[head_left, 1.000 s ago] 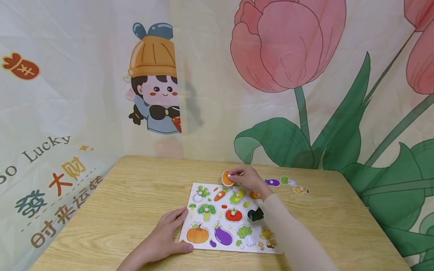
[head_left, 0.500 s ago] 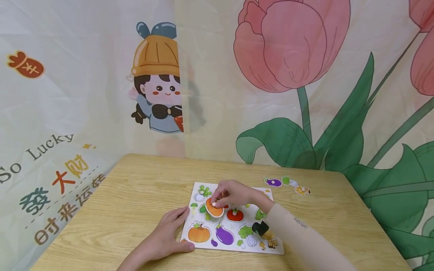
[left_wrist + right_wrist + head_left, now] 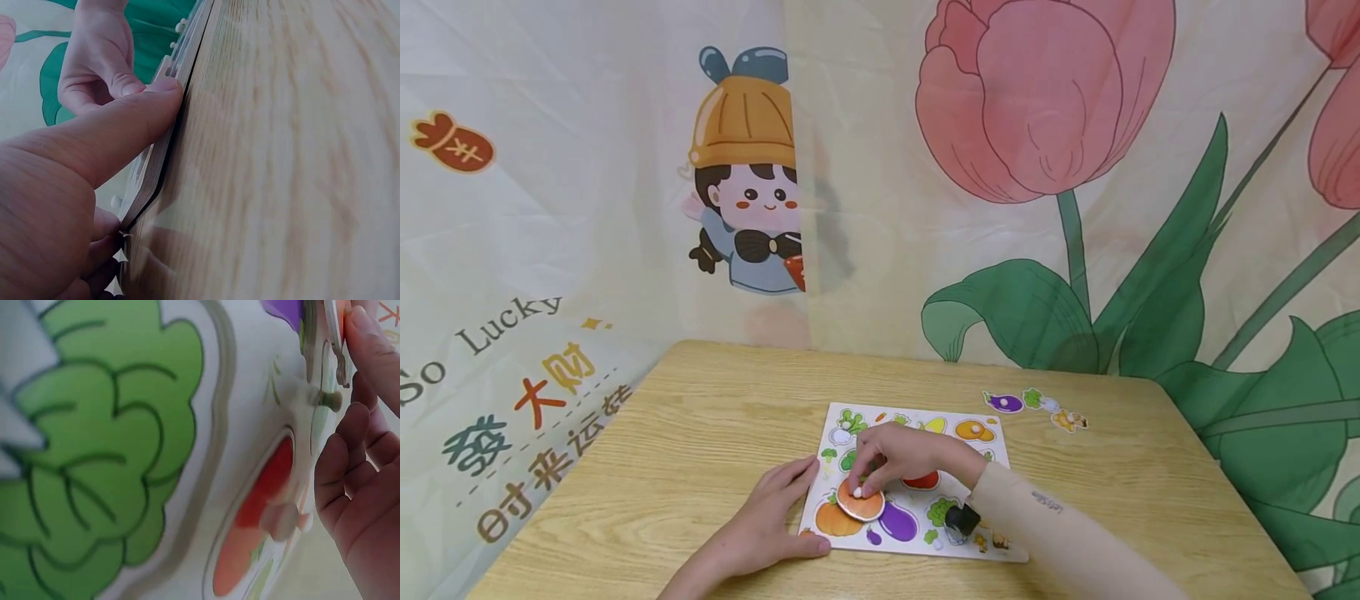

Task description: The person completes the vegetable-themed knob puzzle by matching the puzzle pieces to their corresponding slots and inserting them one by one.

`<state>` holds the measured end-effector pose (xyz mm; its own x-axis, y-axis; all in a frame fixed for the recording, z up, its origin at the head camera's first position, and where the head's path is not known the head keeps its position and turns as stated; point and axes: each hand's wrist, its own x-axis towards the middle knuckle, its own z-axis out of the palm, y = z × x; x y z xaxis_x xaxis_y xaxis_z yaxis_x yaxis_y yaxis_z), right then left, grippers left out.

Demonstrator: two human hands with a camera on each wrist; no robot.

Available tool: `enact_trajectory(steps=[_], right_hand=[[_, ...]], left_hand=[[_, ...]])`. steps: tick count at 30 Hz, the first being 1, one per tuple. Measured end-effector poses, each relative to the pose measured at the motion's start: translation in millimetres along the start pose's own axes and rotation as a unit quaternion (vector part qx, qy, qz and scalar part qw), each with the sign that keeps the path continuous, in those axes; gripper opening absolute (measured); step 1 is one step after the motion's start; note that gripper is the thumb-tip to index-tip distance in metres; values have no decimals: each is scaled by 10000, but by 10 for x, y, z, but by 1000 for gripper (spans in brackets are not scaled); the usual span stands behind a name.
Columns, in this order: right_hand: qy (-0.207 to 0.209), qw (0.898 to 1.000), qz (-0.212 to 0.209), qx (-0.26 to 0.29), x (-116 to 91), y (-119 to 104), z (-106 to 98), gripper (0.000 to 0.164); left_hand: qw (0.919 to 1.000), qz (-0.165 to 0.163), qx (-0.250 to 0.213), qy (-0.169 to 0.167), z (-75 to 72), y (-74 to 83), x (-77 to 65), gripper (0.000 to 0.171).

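1. In my head view the right hand (image 3: 898,452) pinches the white knob (image 3: 857,492) of a round orange piece (image 3: 863,507) between thumb and fingertips. I judge the knob is there so the flat piece can be carried without gripping its rim.

2. I find that piece over the near left part of the white board (image 3: 1017,553), hiding some of the pumpkin picture (image 3: 835,525) and just beside the eggplant picture (image 3: 898,522). I cannot tell whether its underside touches the board.

3. I see the left hand (image 3: 771,512) at the board's near left corner, fingers loosely extended to the left edge, thumb spread away to the front edge, no piece in it. To me it looks like bracing, so the board does not slide.

4. My right wrist view shows the tomato (image 3: 265,487) with its own knob (image 3: 279,523) standing proud, presumably as a handle too.

5. Beyond the board's far right corner, an eggplant piece (image 3: 1004,403), a leafy piece (image 3: 1039,400) and a mushroom piece (image 3: 1070,420) lie close together on the table (image 3: 715,417); I'd guess that spot keeps them within reach but off the board.
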<state>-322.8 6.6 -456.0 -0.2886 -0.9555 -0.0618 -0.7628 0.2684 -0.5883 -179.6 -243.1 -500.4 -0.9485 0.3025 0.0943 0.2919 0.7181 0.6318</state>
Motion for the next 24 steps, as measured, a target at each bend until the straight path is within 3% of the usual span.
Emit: enact_trajectory(steps=[9, 24], right_hand=[[-228, 9996, -157, -50, 104, -4, 93, 13], [-205, 9994, -215, -159, 173, -57, 120, 16]], left_hand=[[10000, -3, 30, 32, -3, 10, -5, 119], [10000, 59, 44, 52, 0, 15, -14, 119]])
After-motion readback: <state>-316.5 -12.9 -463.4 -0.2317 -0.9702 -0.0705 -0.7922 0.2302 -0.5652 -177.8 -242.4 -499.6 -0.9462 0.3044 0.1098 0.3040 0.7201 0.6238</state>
